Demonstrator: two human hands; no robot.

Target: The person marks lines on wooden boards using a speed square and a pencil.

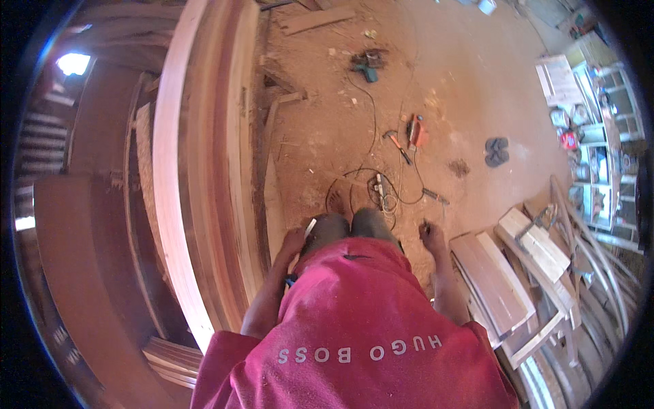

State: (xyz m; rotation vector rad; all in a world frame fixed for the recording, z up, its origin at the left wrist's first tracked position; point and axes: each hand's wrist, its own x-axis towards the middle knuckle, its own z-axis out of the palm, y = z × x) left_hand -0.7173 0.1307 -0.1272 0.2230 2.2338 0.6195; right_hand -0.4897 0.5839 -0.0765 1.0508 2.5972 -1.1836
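Two hands: both hanging at hip level.
Left hand point(291, 244): curling around a small pale strip point(310, 227), sticking up beside the tall wooden frame point(204, 170).
Strip: looking light, stiff; I'd be pinching it mid-length.
Right hand point(431, 235): loosely curled, holding nothing I can see.

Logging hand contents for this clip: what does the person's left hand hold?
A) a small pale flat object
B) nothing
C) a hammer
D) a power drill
A: the left hand grips a small pale flat object beside the wooden frame; the hammer lies on the dirt floor.
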